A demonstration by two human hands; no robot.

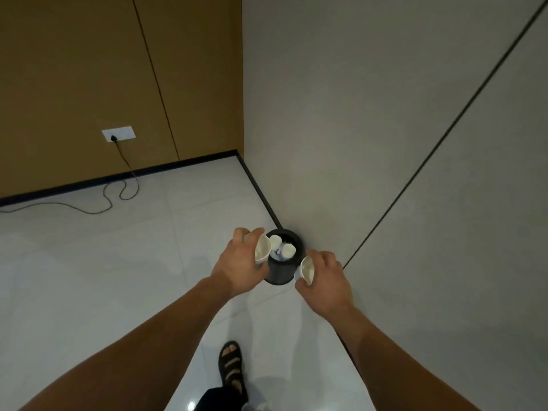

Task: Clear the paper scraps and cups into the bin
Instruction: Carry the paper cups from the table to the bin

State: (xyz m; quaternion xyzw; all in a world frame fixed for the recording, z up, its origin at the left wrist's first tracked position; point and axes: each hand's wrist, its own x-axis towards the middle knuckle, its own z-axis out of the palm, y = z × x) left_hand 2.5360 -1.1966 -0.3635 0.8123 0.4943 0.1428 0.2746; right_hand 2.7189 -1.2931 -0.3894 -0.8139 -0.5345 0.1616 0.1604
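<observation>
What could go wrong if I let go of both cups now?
The bin is small and already holds two cups close to its rim, so a dropped one may bounce out onto the floor. The right cup, held by the right hand, looks beside the mouth, not over it, and would likely miss. The left cup in the left hand overlaps only the rim's edge.

A black cable [122, 153] is being held by a white wall socket [118, 135] and borne in loops by the pale tiled floor [89, 262].
</observation>
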